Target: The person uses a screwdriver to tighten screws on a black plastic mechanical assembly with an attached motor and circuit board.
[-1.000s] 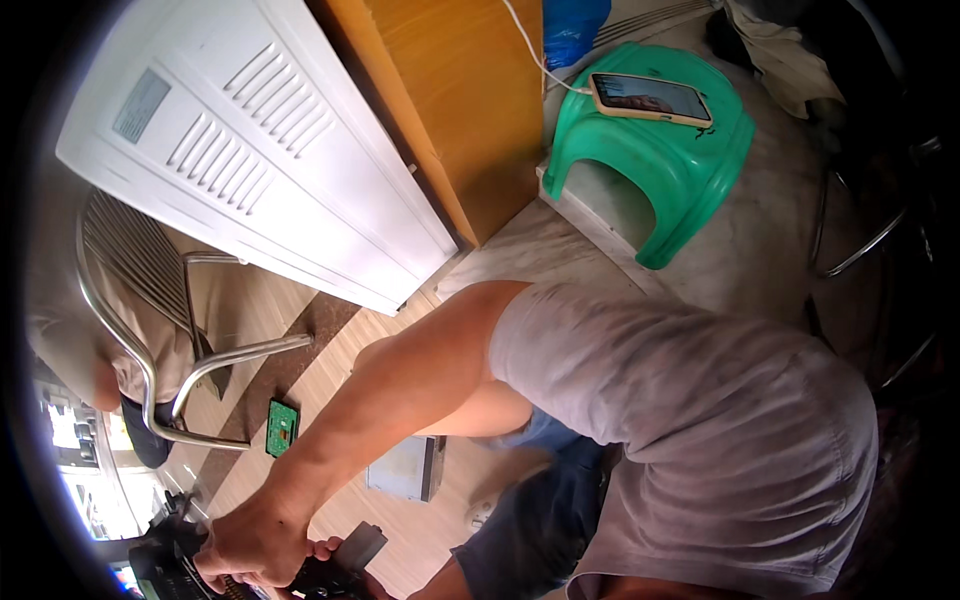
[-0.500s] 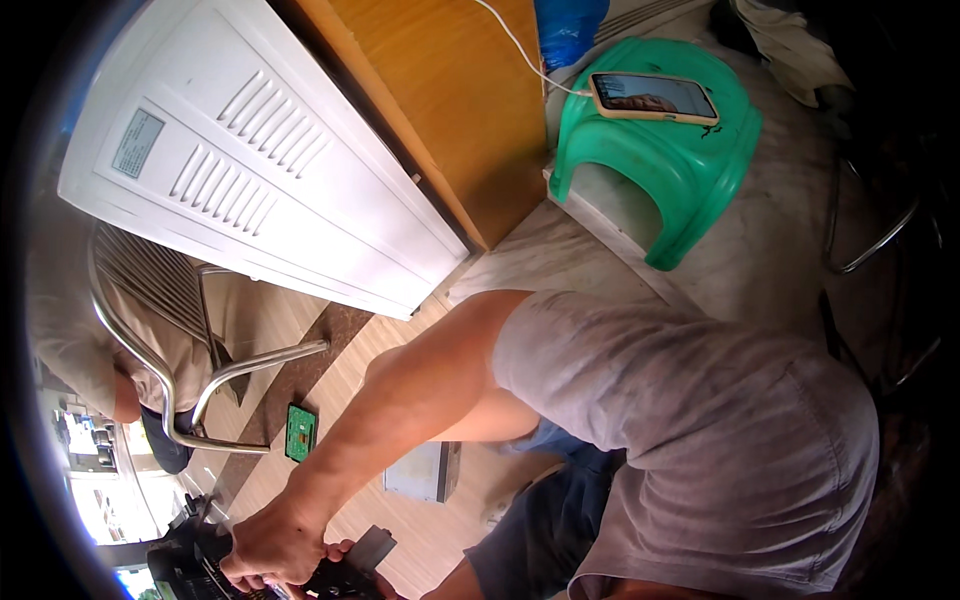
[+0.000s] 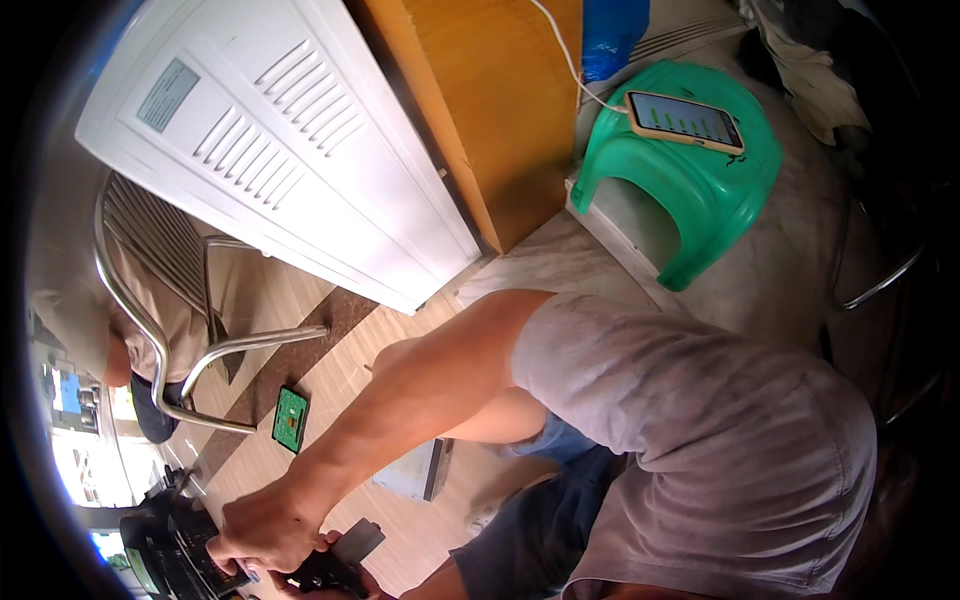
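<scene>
My right arm, in a grey short sleeve, reaches down to the lower left. My right hand [image 3: 268, 532] is closed with its fingers pinched; a small thing at the fingertips is too blurred to name. Just below it, my left hand [image 3: 370, 584] shows only in part, its fingers wrapped round a black object with a flat grey plate [image 3: 358, 542] sticking out. Both hands are close together, next to a black machine-like thing [image 3: 165, 535] at the lower left edge. Its lower part is cut off by the picture's edge.
A green circuit board [image 3: 290, 420] and a grey metal box [image 3: 405, 475] lie on the floor. A metal-framed chair [image 3: 150, 330] with a seated person stands left, beside a white vented panel [image 3: 330, 190] and a wooden cabinet [image 3: 490, 110]. A corded phone [image 3: 685, 122] rests on a green stool [image 3: 640, 165].
The view has shifted slightly, so the stool and panel sit lower and further right. The phone's screen shows a different picture. Both hands stay closed at the black things.
</scene>
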Action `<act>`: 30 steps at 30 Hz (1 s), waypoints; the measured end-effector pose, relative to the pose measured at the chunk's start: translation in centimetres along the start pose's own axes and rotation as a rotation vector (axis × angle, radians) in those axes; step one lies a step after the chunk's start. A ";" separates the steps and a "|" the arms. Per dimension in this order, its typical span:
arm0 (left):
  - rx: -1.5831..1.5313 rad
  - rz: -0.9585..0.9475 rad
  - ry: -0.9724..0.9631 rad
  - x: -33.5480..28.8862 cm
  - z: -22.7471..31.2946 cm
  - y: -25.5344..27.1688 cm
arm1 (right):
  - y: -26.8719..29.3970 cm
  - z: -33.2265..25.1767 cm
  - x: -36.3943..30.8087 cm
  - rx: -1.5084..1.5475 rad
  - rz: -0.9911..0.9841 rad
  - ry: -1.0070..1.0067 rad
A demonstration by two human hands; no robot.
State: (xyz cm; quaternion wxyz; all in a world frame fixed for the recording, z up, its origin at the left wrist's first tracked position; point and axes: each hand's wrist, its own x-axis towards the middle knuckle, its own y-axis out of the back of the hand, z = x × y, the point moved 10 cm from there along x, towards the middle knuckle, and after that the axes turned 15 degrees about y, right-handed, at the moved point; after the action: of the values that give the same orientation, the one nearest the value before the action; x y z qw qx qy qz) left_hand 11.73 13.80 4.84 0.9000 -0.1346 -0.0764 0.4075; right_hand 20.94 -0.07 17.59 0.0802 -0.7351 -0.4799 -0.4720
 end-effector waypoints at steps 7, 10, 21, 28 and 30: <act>-0.009 -0.340 0.517 0.3 -2.9 -2.4 | -0.2 1.0 1.2 -0.130 0.063 0.165; -0.203 -0.270 0.144 0.5 -0.3 -1.3 | -0.9 0.2 1.1 -0.049 0.056 0.256; -0.048 -0.215 0.407 -1.7 -0.4 -5.0 | 0.1 2.1 1.5 -0.288 0.094 0.127; 0.045 -0.307 0.238 1.6 -1.0 -1.8 | -1.6 3.2 2.5 -0.080 0.098 0.279; 0.074 -0.330 0.162 2.2 -1.5 -0.8 | -1.6 2.6 2.5 -0.253 0.063 0.267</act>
State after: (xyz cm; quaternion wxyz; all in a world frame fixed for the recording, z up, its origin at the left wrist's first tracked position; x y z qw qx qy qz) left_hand 14.11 14.62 3.73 0.9621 -0.1191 -0.0096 0.2449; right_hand 21.54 3.88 17.58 0.0649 -0.6848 -0.3785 -0.6194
